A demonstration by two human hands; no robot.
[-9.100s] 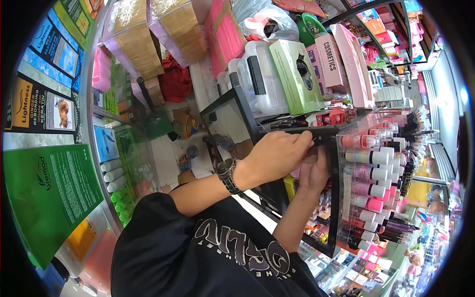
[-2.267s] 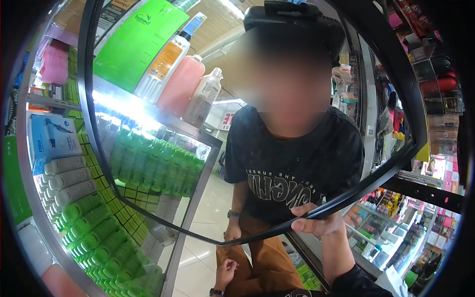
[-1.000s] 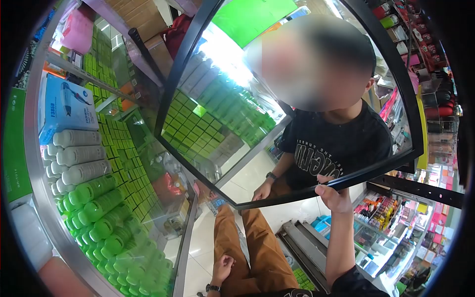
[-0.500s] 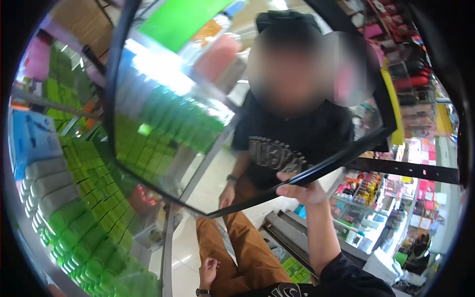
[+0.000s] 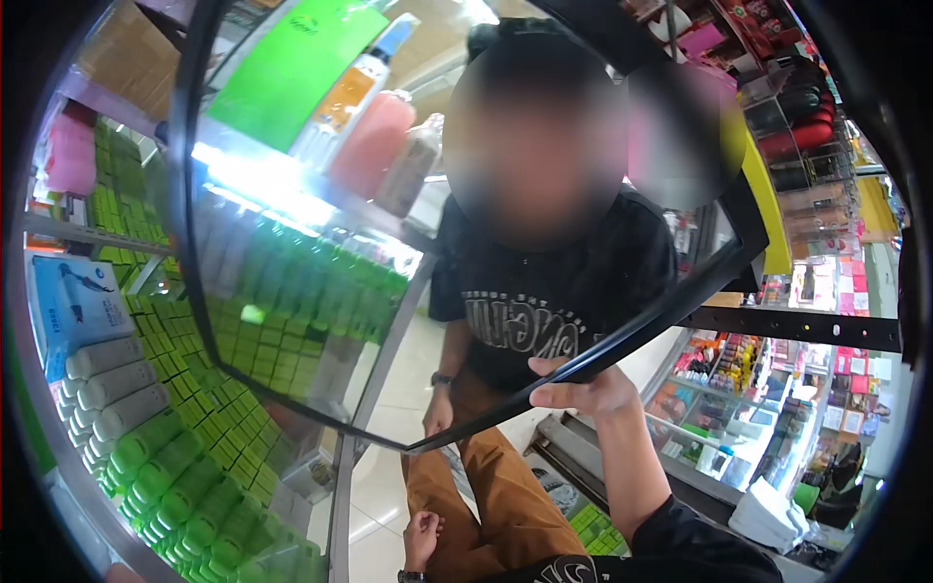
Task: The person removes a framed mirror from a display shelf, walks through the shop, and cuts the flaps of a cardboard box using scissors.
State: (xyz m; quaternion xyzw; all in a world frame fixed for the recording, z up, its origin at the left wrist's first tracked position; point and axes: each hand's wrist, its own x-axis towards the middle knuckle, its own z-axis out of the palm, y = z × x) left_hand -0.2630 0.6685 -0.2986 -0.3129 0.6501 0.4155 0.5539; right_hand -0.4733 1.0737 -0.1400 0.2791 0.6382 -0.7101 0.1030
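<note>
My right hand [image 5: 595,391] grips the lower right edge of a large black-framed mirror [image 5: 408,350], thumb over the front of the frame. The mirror is tilted and fills the upper middle of the view. Its glass reflects a person in a black printed T-shirt, brown trousers, and shelves of green goods. At my brown trousers [image 5: 510,500], low in the view, my left hand [image 5: 421,537] hangs beside the thigh with its fingers curled in and nothing visible in them. A dark watch [image 5: 412,576] is on that wrist.
At left, a glass case holds rows of green bottles [image 5: 185,486], white bottles [image 5: 112,374], small green boxes [image 5: 199,369] and a blue pack [image 5: 83,306]. A dark perforated metal bar [image 5: 807,328] crosses at right, near shelves of small goods and a white bag [image 5: 768,515].
The mirror, with my right hand still on its frame, has shifted slightly left and lower in the view. My left hand appears slightly further right and lower.
</note>
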